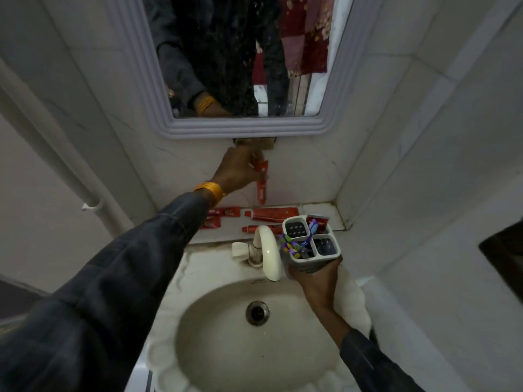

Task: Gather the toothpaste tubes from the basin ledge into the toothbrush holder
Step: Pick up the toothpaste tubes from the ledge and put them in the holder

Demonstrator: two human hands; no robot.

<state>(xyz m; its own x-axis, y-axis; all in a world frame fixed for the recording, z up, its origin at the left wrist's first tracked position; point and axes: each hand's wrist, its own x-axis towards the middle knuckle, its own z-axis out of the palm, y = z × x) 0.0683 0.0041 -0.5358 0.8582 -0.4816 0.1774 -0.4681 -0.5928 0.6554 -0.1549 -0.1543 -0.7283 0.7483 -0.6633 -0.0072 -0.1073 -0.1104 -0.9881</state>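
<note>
My left hand (236, 168) grips a red toothpaste tube (261, 182) above the basin ledge (322, 212); my right hand (318, 281) clasps the toothbrush holder (311, 244) beside the tap (267, 250).

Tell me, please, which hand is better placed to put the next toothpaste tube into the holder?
The left hand. It already grips a red toothpaste tube above the ledge, where more tubes lie. The right hand is occupied holding the toothbrush holder over the basin.
</note>
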